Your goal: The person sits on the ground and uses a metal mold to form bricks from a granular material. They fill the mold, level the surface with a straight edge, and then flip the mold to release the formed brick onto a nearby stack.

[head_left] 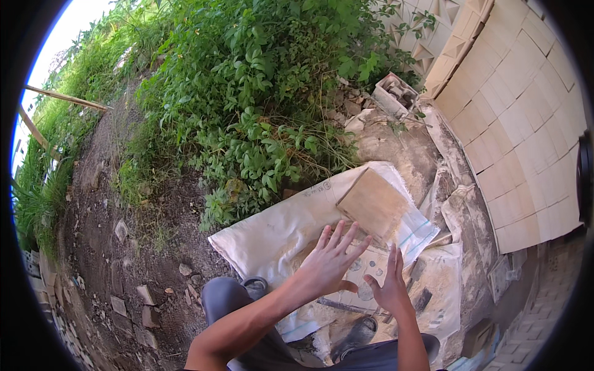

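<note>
My left hand (pixel 325 266) hovers with fingers spread and nothing in it, its fingertips close to the near edge of a square tan slab (pixel 374 205). To its right, my right hand (pixel 391 290) is raised with thumb and fingers apart, also holding nothing. The slab lies flat on a white woven sack (pixel 272 232), dusted with sandy powder. Below and between my hands, a pale dusty surface carries a few grey round spots (pixel 365 292), partly hidden by my fingers. A dark flat bar (pixel 346 306) lies near my feet, and a dark block (pixel 423 300) sits right of my right hand.
Leafy bushes (pixel 247 93) crowd the far side. Stacked cream tiles (pixel 520 136) rise at the right. A box of rubble (pixel 396 96) stands at the far right. Broken bricks (pixel 148 306) dot the soil at left. My knee (pixel 224 297) and sandal (pixel 359 337) are near.
</note>
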`<state>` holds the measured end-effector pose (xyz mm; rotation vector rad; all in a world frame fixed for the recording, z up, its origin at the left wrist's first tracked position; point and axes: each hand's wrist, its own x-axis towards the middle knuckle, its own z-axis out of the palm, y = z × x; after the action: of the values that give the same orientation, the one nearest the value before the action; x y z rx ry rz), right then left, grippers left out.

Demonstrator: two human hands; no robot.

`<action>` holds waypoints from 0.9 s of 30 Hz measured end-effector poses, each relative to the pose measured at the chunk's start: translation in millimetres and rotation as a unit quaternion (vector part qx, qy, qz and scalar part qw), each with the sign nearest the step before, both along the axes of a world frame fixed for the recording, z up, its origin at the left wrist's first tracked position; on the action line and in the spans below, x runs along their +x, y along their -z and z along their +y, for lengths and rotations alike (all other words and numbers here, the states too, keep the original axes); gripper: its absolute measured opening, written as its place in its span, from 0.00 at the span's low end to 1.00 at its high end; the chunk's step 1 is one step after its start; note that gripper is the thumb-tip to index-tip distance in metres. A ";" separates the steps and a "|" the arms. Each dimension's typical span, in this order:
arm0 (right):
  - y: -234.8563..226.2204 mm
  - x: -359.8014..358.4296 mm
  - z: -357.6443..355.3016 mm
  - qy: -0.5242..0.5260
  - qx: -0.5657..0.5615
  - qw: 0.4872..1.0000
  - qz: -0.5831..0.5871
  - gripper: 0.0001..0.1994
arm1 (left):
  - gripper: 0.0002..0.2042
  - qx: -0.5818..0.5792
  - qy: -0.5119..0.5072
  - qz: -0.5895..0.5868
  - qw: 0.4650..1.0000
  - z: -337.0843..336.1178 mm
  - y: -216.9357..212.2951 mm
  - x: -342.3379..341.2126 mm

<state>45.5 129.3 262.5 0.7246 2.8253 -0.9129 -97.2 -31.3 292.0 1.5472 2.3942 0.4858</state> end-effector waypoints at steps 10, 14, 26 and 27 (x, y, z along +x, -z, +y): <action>112.3 4.4 4.6 -0.106 -0.028 0.994 -0.026 0.38 | 0.54 -0.236 0.029 -0.258 0.936 -1.5 5.8 17.2; 74.4 12.9 -40.4 0.026 -0.227 0.973 -0.031 0.33 | 0.52 -0.220 0.024 -0.306 0.926 -22.6 8.2 36.7; -48.3 79.6 -96.6 -0.101 -0.033 0.971 -0.215 0.27 | 0.35 0.053 -0.370 -0.511 0.774 -133.8 -28.4 101.7; -45.0 85.2 -86.3 -0.128 -0.032 0.966 -0.221 0.26 | 0.33 0.115 -0.424 -0.555 0.706 -145.2 -42.5 109.7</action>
<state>130.7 43.0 307.5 0.4665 2.4090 -0.6933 12.5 -176.5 334.4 -0.1287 1.8031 1.4090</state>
